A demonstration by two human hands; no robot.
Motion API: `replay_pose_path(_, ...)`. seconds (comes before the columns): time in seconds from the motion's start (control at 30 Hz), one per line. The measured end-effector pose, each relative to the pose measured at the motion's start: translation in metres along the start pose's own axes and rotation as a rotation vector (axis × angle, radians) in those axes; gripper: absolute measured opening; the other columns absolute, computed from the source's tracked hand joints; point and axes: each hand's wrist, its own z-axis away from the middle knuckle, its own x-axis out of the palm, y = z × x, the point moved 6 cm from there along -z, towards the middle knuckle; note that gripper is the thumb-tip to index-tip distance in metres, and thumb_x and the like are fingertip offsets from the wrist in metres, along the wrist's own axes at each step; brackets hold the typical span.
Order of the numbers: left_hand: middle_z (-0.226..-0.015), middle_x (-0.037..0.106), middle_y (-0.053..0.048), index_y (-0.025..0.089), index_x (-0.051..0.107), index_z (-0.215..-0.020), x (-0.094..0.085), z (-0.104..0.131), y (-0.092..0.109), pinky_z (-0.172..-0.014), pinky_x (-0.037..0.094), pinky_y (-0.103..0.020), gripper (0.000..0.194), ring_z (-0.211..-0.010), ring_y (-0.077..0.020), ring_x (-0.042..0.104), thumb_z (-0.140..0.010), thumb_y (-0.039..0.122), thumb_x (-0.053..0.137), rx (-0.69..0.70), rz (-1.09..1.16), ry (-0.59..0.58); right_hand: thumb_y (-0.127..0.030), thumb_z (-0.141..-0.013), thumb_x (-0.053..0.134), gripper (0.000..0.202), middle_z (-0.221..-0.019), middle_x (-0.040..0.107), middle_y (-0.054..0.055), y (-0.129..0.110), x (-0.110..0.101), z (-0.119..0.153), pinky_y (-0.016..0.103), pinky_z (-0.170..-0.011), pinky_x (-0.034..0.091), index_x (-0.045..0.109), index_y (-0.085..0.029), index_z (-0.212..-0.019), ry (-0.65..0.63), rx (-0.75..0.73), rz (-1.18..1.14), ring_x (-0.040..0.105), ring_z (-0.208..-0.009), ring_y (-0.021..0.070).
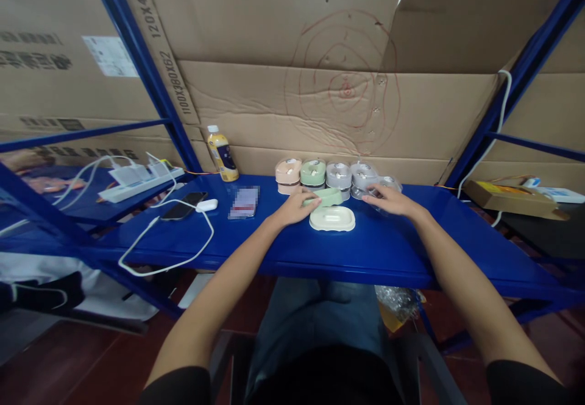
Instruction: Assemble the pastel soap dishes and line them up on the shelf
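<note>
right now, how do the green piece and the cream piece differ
The green piece is pale green; the cream piece is off-white. The green piece is in the left hand's grip, while the cream piece lies on the blue table with no hand on it. Both look elongated.

Even, muted light over the blue tabletop (388,246), dimness beneath, slight overall softness, wide-angle stretch toward the edges

Left hand (297,206) holds a pale-green piece (329,197) beyond a cream oval tray (333,218); right hand (389,200) is at clear plastic (392,182).
</note>
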Motion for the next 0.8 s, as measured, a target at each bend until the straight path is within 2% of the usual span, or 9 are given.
replay_pose_path(0.13,-0.126,0.059,-0.012,0.024,0.073,-0.122,0.013,0.007,0.028,-0.114,0.046,-0.050,0.045,-0.124,-0.0309,0.061,-0.093,0.056,0.063,0.101,0.044,-0.118,-0.066,-0.087,0.067,0.068,-0.118,0.075,0.011,-0.015,-0.006,0.004,0.051,-0.095,0.057,0.061,-0.022,-0.138,0.146,-0.064,-0.052,0.072,-0.102,0.0306)
replay_pose_path(0.23,-0.131,0.058,-0.012,0.026,0.065,-0.136,0.020,0.009,0.036,-0.115,0.045,-0.051,0.062,-0.125,-0.0326,0.061,-0.083,0.056,0.076,0.104,0.062,-0.155,-0.060,-0.081,0.076,0.068,-0.130,0.071,0.012,-0.040,-0.002,0.010,0.051,-0.100,0.055,0.063,-0.023,-0.136,0.172,-0.185,-0.111,0.069,-0.111,0.0318)
replay_pose_path(0.33,-0.136,0.058,-0.013,0.026,0.054,-0.145,0.025,0.007,0.031,-0.114,0.045,-0.056,0.086,-0.131,-0.0372,0.057,-0.072,0.057,0.086,0.082,0.069,-0.135,-0.056,-0.077,0.081,0.069,-0.136,0.068,0.011,-0.066,0.011,0.013,0.050,-0.104,0.053,0.064,-0.024,-0.136,0.124,-0.324,-0.149,0.067,-0.118,0.0321)
replay_pose_path(0.47,-0.145,0.057,-0.018,0.022,0.046,-0.148,0.027,0.002,0.022,-0.112,0.046,-0.058,0.103,-0.134,-0.0409,0.056,-0.062,0.056,0.092,0.019,0.131,-0.078,-0.058,-0.075,0.082,0.073,-0.132,0.067,0.012,-0.087,0.030,0.012,0.049,-0.106,0.051,0.064,-0.023,-0.137,0.065,-0.430,-0.127,0.066,-0.118,0.0315)
replay_pose_path(0.63,-0.140,0.061,-0.021,0.017,0.036,-0.152,0.036,0.001,0.018,-0.107,0.048,-0.057,0.121,-0.129,-0.0413,0.060,-0.054,0.055,0.096,-0.085,0.239,-0.093,-0.059,-0.076,0.082,0.078,-0.132,0.064,0.012,-0.096,0.045,0.008,0.050,-0.105,0.051,0.061,-0.026,-0.143,0.035,-0.436,-0.104,0.064,-0.118,0.0322)
replay_pose_path(0.8,-0.139,0.062,-0.020,0.021,0.034,-0.154,0.045,0.002,0.020,-0.106,0.049,-0.058,0.123,-0.128,-0.0416,0.061,-0.054,0.054,0.096,-0.072,0.293,-0.126,-0.062,-0.075,0.082,0.082,-0.126,0.064,0.013,-0.093,0.056,0.007,0.051,-0.101,0.053,0.060,-0.025,-0.145,-0.020,-0.374,-0.052,0.066,-0.112,0.0336)
